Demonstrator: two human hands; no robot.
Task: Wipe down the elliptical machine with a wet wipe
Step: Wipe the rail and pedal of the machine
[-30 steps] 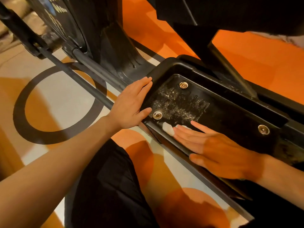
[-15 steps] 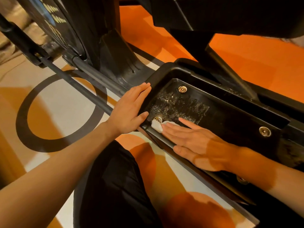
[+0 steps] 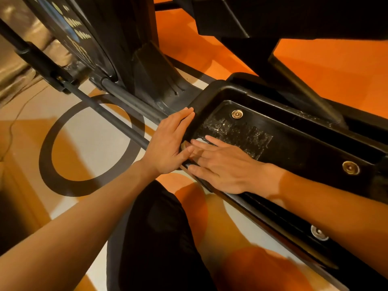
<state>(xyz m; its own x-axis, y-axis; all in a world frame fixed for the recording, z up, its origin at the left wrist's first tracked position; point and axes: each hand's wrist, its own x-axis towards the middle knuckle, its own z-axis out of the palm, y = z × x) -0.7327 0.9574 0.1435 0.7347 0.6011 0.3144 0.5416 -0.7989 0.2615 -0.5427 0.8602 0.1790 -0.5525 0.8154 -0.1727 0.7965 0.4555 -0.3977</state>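
Right hand (image 3: 222, 164) is pressing the wet wipe (image 3: 199, 140) with straight, slightly spread fingers (image 3: 214, 142) into the front corner of the elliptical's pedal tray (image 3: 304, 148). Left hand (image 3: 168, 148) is resting flat, digits together, against the tray's front rim.

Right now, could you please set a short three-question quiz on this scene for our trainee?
1. True or false: the right hand presses the wet wipe with straight fingers.
2. Which hand rests against the front rim of the foot pedal? A: left hand. B: right hand.
3. Fill in: the floor beyond the foot pedal is ___.
Key: 1 true; 2 A; 3 orange.
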